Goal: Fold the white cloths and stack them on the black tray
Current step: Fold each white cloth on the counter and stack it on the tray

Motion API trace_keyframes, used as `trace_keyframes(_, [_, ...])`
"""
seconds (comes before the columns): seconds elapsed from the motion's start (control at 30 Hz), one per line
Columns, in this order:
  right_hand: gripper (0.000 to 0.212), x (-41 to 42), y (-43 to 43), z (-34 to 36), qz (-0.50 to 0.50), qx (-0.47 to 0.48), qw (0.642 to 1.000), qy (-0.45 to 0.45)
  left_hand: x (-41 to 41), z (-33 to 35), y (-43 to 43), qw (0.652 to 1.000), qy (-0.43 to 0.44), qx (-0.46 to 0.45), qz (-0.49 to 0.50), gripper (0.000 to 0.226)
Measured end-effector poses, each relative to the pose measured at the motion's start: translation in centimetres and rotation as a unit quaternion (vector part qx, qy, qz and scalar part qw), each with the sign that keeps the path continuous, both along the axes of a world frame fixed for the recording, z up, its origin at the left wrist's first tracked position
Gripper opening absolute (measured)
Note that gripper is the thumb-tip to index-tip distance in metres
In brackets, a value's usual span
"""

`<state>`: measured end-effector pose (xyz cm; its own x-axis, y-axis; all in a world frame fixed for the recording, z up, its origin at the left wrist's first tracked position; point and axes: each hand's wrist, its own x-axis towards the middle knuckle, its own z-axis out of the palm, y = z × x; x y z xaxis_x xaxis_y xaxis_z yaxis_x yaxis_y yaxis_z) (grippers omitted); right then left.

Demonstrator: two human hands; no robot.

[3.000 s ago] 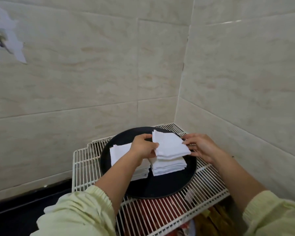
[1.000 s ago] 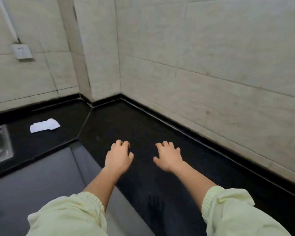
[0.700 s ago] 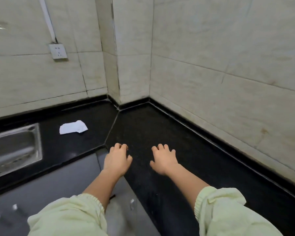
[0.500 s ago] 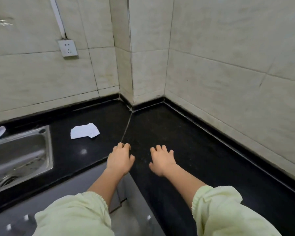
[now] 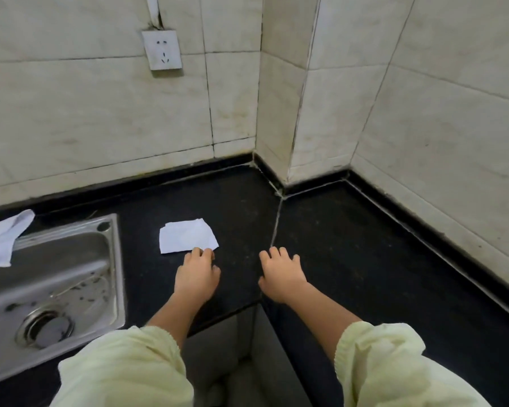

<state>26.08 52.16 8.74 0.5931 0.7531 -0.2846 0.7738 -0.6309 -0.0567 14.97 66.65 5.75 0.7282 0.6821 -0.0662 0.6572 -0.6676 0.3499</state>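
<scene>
Evidently the view had swung left, away from the wire rack where the black tray and its folded stacks had stood three seconds before; neither showed any longer. Both hands had come away from that stack holding nothing. A small rumpled white cloth (image 5: 187,236), which half a second earlier had lain well beyond the left hand (image 5: 197,274), now sat right at its fingertips on the glossy black stone counter (image 5: 350,245). By my reading, one cloth had been delivered and this was the next to fetch, so the task was only partly done. The left arm reached forward from its pale green sleeve (image 5: 124,368), palm down, fingers close together and gently bent; their tips overlapped the cloth's near edge, though actual contact could not be told. The right hand (image 5: 281,274) hovered to the right over bare counter, palm down, fingers slightly spread and curved, gripping nothing. Another crumpled white cloth (image 5: 3,239) lay draped at the far left corner of the stainless steel sink (image 5: 50,277), probably waiting its turn.
</scene>
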Motion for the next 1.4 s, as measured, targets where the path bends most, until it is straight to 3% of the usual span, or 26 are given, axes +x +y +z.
trace_keyframes(0.33, [0.050, 2.6, 14.2, -4.0, -0.037, -0.006, 0.997, 0.066, 1.6, -5.5, 13.5, 0.999, -0.002, -0.050, -0.002, 0.031])
trace_keyframes(0.5, [0.050, 2.6, 17.9, -6.1, -0.035, 0.018, 0.994, 0.099, 2.1, -7.7, 17.2, 0.999, -0.037, -0.030, -0.014, 0.027])
trace_keyframes(0.87, [0.045, 3.0, 22.5, -9.3, -0.059, 0.041, 0.993, 0.098, 5.3, -9.6, 19.7, 0.992, 0.010, -0.102, 0.079, 0.029])
trace_keyframes(1.07, [0.021, 3.9, 21.9, -9.9, -0.089, 0.099, 0.978, 0.159, 6.5, -9.4, 19.5, 0.991, 0.050, -0.099, 0.071, 0.033])
trace_keyframes(1.17, [0.010, 4.8, 21.4, -8.9, -0.246, 0.193, 0.916, 0.249, 7.5, -8.4, 18.7, 0.991, -0.009, -0.099, 0.085, 0.030])
trace_keyframes(1.27, [0.005, 6.0, 20.3, -8.1, -0.377, 0.272, 0.825, 0.322, 8.8, -7.2, 17.0, 0.981, -0.089, -0.147, 0.085, 0.027])
trace_keyframes(1.4, [0.024, 6.9, 17.4, -6.5, -0.468, 0.345, 0.673, 0.457, 11.0, -5.1, 13.7, 0.964, -0.164, -0.203, 0.052, 0.024])
